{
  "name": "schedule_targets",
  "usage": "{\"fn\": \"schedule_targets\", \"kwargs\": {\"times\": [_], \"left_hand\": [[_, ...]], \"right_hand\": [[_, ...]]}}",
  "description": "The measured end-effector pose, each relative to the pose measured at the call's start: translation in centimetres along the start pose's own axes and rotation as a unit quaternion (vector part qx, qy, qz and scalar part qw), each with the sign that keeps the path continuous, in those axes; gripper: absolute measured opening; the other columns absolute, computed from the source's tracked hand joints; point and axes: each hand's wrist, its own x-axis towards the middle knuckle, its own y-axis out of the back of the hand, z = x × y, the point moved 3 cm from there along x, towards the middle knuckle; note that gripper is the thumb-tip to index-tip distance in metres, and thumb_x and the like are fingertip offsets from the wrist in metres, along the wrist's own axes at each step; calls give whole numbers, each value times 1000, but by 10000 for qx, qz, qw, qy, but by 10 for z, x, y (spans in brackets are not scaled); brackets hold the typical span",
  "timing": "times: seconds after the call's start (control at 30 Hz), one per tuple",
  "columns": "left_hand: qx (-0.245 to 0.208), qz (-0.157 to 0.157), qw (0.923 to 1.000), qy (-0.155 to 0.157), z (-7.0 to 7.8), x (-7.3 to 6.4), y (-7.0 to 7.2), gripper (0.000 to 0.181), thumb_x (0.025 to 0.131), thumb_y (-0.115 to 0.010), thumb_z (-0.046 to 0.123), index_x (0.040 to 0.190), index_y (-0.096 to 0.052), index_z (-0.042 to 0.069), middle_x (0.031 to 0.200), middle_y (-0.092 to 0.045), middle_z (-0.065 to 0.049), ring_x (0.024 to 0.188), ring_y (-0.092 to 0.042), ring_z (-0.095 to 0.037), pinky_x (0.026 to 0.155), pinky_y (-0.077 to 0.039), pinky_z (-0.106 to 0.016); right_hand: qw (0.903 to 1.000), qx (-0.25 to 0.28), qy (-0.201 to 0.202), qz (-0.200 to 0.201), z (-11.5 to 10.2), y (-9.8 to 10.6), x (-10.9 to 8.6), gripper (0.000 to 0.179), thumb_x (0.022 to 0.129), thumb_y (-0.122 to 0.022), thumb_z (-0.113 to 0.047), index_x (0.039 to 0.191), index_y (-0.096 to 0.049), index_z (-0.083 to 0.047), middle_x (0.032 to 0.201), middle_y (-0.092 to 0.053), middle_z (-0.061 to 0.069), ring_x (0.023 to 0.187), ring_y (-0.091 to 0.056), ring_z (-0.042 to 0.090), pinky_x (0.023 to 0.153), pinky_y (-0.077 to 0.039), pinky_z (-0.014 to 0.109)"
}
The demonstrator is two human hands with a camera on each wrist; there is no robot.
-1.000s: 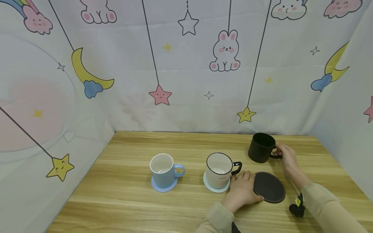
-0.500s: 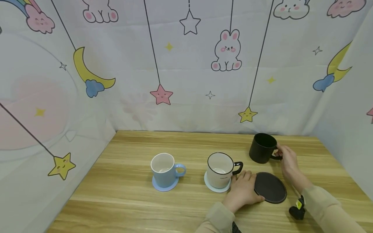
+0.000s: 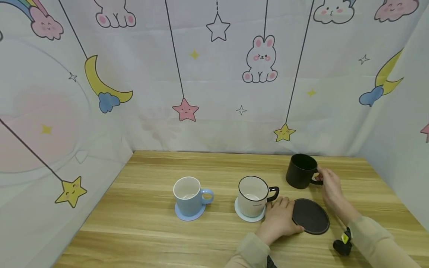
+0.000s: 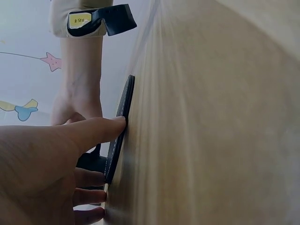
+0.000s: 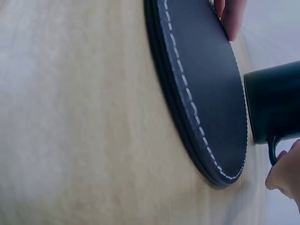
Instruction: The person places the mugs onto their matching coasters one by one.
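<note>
A black mug (image 3: 301,171) stands upright at the back right of the table, just behind a round black coaster (image 3: 311,216). My right hand (image 3: 331,186) grips the mug's handle; the right wrist view also shows the mug (image 5: 276,101) beyond the stitched coaster (image 5: 211,84). At the coaster's left side lies my left hand (image 3: 279,217), its fingers spread and fairly straight. In the left wrist view, the left thumb (image 4: 105,129) touches the coaster's rim (image 4: 123,110), and the other fingers extend toward the table past the far side.
A white mug (image 3: 253,199) with a black rim and handle sits on a pale coaster (image 3: 239,214), close to my left fingertips. Farther left, a blue mug (image 3: 188,201) rests on a blue coaster (image 3: 189,217). A patterned cloth (image 3: 214,74) borders the wooden table (image 3: 140,223).
The whole head view shifts by a few pixels. Both hands, the black mug and the black coaster keep the same places on the table.
</note>
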Motion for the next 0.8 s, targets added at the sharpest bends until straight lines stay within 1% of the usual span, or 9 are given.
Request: {"fn": "schedule_targets", "kwargs": {"times": [0.17, 0.4, 0.47, 0.63, 0.8], "left_hand": [[-16, -30, 10000, -41, 1, 0, -2, 80, 76, -66, 67, 144, -38, 35, 150, -35, 17, 143, -31, -6, 113, -33, -41], [112, 74, 9998, -115, 3, -2, -2, 78, 76, -66, 67, 143, -40, 35, 149, -38, 17, 142, -32, -6, 113, -33, -40], [98, 105, 9998, -123, 2, -2, -2, 78, 76, -66, 67, 142, -41, 35, 149, -38, 17, 142, -33, -6, 113, -33, -41], [79, 56, 9999, -134, 1, -1, -2, 79, 77, -65, 67, 144, -39, 33, 150, -37, 16, 143, -31, -7, 114, -32, -41], [92, 81, 9999, -61, 0, -1, 0, 79, 76, -66, 66, 143, -40, 34, 149, -37, 17, 143, -31, -6, 114, -32, -40]], "right_hand": [[9999, -68, 87, -39, 1, 0, -3, 37, 99, -52, -19, 62, -44, -15, 68, -41, -7, 76, -44, 8, 74, -40, 20], [9989, -180, 254, -358, 0, -1, -11, 35, 99, -52, -25, 66, -44, -17, 73, -41, -8, 81, -45, 9, 81, -38, 20], [9988, -162, 269, -385, -1, -2, -12, 35, 98, -53, -26, 66, -43, -17, 73, -40, -7, 81, -44, 9, 82, -37, 21], [9992, -58, 235, -331, -2, -4, -12, 35, 98, -53, -25, 65, -43, -17, 72, -41, -7, 81, -45, 9, 82, -37, 21], [9994, 44, 233, -271, -3, -3, -10, 35, 98, -54, -23, 64, -45, -17, 71, -42, -8, 79, -46, 8, 83, -35, 21]]}}
